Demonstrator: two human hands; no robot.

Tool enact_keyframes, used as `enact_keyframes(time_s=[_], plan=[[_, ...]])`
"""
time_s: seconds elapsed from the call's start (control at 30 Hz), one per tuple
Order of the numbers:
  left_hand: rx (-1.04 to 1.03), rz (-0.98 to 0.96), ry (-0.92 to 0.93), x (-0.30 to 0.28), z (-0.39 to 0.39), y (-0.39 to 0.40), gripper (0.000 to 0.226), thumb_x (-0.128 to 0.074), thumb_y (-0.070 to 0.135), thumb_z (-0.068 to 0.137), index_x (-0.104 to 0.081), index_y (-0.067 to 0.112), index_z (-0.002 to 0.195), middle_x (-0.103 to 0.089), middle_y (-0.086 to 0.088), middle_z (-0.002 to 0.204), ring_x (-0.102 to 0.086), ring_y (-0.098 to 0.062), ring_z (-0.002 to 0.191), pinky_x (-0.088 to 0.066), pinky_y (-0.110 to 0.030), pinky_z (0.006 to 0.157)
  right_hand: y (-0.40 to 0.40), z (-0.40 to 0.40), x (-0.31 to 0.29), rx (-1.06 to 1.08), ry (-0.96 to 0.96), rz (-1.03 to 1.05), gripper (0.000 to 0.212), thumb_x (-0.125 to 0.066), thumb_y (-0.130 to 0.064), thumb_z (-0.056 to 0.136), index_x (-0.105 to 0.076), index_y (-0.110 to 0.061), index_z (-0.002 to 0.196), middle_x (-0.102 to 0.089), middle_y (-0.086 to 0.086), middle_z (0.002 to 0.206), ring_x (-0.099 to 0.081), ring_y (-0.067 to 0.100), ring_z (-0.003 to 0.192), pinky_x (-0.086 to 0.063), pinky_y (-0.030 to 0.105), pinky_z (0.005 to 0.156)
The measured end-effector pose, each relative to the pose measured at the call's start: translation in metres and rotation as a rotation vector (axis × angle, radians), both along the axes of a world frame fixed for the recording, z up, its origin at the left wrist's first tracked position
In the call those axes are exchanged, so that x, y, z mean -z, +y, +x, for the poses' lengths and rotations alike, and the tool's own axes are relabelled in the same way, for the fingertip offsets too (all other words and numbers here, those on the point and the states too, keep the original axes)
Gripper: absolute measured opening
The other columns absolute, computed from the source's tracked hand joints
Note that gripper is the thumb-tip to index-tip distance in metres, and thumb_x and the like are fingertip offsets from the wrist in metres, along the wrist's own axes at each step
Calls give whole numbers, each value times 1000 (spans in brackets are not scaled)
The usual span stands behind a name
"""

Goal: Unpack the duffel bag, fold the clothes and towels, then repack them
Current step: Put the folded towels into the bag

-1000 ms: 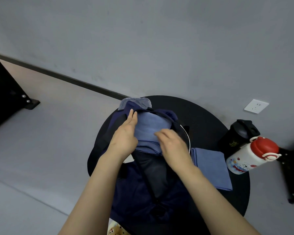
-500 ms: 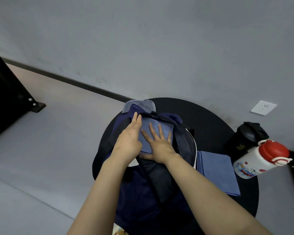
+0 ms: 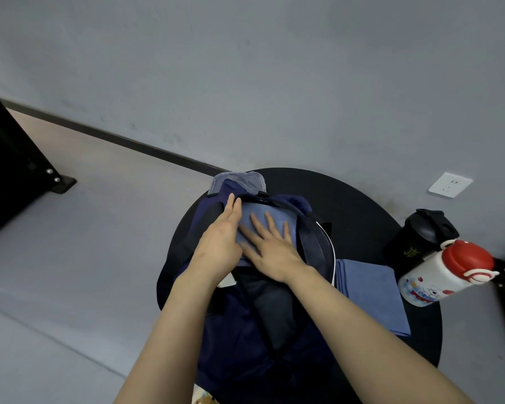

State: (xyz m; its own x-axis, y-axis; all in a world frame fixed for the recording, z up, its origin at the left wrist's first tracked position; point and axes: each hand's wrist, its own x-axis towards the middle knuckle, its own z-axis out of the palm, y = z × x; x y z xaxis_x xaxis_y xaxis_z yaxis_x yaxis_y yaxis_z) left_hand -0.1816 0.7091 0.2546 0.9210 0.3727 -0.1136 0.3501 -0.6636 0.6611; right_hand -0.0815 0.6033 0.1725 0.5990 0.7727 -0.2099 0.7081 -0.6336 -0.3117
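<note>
Inside duffel bag (image 3: 245, 330): right hand (image 3: 270, 249) flat on blue cloth (image 3: 270, 218); left hand (image 3: 220, 243) flat alongside, grip released.

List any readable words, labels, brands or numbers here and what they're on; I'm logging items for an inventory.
No text can be read for certain.
Black cup: a gold mark on its side, too small and blurred to read.
White bottle: red and blue cartoon print, no legible words.
Wall socket: no lettering visible.
Duffel bag and blue cloths: no label shows.
</note>
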Motion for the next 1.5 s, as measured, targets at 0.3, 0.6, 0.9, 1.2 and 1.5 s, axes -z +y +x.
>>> enact_keyframes(time_s=[0.3,0.6,0.9,1.2,1.5], plan=[[13,12,17,5,-4,9,89,-36,-18,78,-8,23,152,4,14,158,-29,-13,139,-27,-7,77,19,13,22,31,-84,-125,79,-28,-74,86,12,-44,147,26,-6,156,28,28,142,17,62,109],[8,7,-9,0,-8,11,92,-35,-19,75,-10,24,152,2,15,158,-30,-11,138,-31,-9,77,26,14,25,3,-109,-231,80,-25,-75,86,14,-42,147,27,-6,156,26,29,143,15,63,108],[60,27,12,2,-5,4,87,-36,-18,79,-7,20,152,6,10,159,-24,-17,142,-33,-18,96,9,1,-2,-60,-141,-150,75,-30,-66,92,4,-34,151,17,-2,159,23,24,144,15,54,114],[31,113,59,2,-1,-12,83,-35,-15,84,-3,18,152,10,10,159,-35,-19,135,-42,-25,87,-39,-1,-39,-85,-399,42,59,-32,-49,99,-15,-28,152,-2,2,161,8,21,148,13,39,117],[6,229,144,10,0,-21,84,-34,-17,82,-3,17,152,11,10,159,-52,-24,108,-36,-27,64,-121,29,-50,178,-397,44,54,-21,-46,102,-18,-25,151,-12,-3,160,0,15,148,6,32,117]])
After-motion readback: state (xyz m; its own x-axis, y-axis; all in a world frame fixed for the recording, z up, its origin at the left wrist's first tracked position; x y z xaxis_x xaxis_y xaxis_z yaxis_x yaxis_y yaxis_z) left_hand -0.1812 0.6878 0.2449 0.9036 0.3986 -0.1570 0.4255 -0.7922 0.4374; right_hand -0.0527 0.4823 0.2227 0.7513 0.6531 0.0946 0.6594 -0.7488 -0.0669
